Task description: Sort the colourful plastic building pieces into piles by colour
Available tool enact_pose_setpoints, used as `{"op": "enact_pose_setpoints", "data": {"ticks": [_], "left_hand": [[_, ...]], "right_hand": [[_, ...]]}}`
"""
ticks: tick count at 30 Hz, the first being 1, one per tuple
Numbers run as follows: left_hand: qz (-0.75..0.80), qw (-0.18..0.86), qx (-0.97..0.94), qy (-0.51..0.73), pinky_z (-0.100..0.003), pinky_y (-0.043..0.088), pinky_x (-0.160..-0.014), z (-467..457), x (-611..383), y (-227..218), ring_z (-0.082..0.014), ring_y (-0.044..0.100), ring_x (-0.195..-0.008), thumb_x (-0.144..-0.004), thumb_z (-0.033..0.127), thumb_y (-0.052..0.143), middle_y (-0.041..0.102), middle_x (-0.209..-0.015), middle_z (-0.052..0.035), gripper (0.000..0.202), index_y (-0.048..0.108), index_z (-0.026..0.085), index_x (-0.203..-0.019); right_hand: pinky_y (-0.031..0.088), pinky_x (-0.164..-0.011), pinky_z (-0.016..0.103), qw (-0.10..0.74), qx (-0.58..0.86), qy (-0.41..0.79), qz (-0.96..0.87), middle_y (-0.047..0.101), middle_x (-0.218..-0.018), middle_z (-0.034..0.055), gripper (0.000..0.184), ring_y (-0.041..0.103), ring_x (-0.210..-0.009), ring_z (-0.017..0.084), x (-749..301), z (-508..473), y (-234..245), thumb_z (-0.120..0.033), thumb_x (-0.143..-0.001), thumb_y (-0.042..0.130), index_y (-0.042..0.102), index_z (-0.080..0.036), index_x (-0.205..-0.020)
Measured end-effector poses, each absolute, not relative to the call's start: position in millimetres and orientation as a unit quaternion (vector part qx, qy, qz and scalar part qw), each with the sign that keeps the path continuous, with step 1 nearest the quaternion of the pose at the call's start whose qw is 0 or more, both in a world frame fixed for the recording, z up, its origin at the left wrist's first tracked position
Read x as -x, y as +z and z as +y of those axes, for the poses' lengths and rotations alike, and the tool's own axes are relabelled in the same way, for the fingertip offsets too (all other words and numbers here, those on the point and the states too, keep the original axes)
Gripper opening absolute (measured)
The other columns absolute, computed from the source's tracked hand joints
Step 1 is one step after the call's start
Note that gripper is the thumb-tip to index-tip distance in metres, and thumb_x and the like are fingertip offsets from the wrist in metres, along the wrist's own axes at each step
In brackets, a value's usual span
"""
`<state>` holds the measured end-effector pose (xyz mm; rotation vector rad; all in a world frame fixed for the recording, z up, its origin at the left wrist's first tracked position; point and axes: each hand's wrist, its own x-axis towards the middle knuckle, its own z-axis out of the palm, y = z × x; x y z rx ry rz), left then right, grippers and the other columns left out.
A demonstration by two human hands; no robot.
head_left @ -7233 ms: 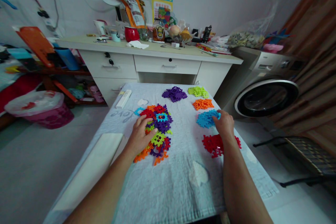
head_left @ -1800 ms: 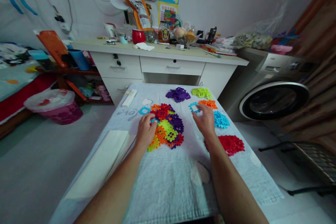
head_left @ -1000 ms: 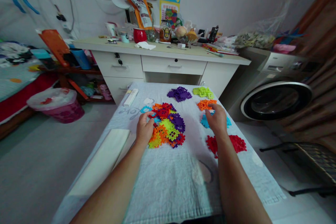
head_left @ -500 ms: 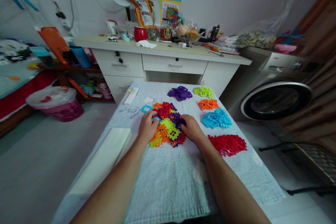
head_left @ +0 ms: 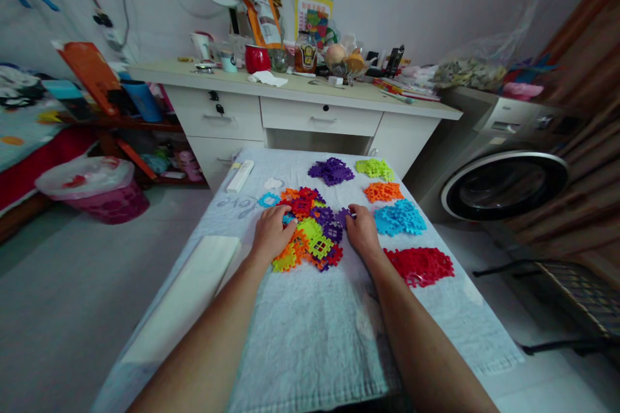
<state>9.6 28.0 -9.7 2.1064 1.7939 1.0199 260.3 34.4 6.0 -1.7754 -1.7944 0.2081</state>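
Note:
A heap of mixed interlocking plastic pieces in red, orange, yellow-green, purple and blue lies mid-table. My left hand rests against its left side, near some blue pieces; whether its fingers grip anything is hidden. On the heap's right, my right hand pinches a purple plastic piece between thumb and fingers. Single-colour piles lie beyond and to the right: purple pile, yellow-green pile, orange pile, blue pile and red pile.
A pale cloth covers the table. Along its left side lie a long white box and a small white block. Behind stands a cluttered white desk; a washing machine is at right, a pink bin at left.
My right hand has shifted slightly right, away from the heap, with a purple piece at its fingertips. My left hand stays at the heap's left side. The view has shifted slightly.

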Motion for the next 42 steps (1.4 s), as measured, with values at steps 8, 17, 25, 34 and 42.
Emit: {"op": "enact_pose_setpoints", "data": {"ticks": [8, 17, 25, 34, 42], "left_hand": [[0.629, 0.097, -0.688, 0.350, -0.044, 0.043, -0.103, 31, -12, -11, -0.0268, 0.059, -0.110, -0.084, 0.032, 0.054, 0.068, -0.116, -0.0090, 0.031, 0.063, 0.020, -0.111], [0.623, 0.092, -0.681, 0.374, -0.043, 0.045, -0.100, 32, -12, -13, -0.0262, 0.060, -0.107, -0.084, 0.031, 0.053, 0.070, -0.111, -0.0081, 0.026, 0.065, 0.022, -0.106], [0.617, 0.129, -0.660, 0.409, -0.043, 0.047, -0.097, 34, -11, -11, -0.0256, 0.063, -0.102, -0.085, 0.030, 0.049, 0.072, -0.107, -0.0092, 0.027, 0.068, 0.019, -0.102], [0.626, 0.108, -0.631, 0.445, -0.043, 0.046, -0.098, 35, -9, -8, -0.0254, 0.063, -0.102, -0.083, 0.026, 0.049, 0.072, -0.102, -0.0072, 0.022, 0.067, 0.021, -0.095], [0.647, 0.066, -0.603, 0.462, -0.045, 0.042, -0.108, 36, -7, -10, -0.0272, 0.054, -0.121, -0.083, 0.023, 0.051, 0.060, -0.118, -0.0115, 0.023, 0.065, 0.021, -0.100]], "right_hand": [[0.040, -0.098, 0.036, 0.162, 0.674, 0.054, -0.719, 0.064, -0.115, 0.0162, 0.048, 0.058, -0.106, 0.027, -258, 29, 15, -0.029, -0.081, 0.060, 0.061, -0.012, -0.126], [0.045, -0.087, 0.034, 0.164, 0.675, 0.056, -0.717, 0.069, -0.104, 0.0135, 0.039, 0.063, -0.095, 0.025, -263, 50, 39, -0.028, -0.078, 0.063, 0.065, -0.015, -0.115], [0.047, -0.087, 0.033, 0.228, 0.684, 0.038, -0.692, 0.069, -0.109, 0.0111, 0.038, 0.063, -0.098, 0.024, -249, 127, 61, -0.029, -0.080, 0.062, 0.065, -0.017, -0.115], [0.047, -0.090, 0.036, 0.235, 0.699, -0.002, -0.676, 0.066, -0.112, 0.0139, 0.036, 0.062, -0.103, 0.026, -239, 191, 58, -0.027, -0.084, 0.057, 0.062, -0.015, -0.118], [0.046, -0.090, 0.036, 0.222, 0.702, -0.012, -0.676, 0.065, -0.115, 0.0125, 0.032, 0.062, -0.105, 0.026, -230, 216, 57, -0.023, -0.084, 0.056, 0.062, -0.018, -0.115]]}}
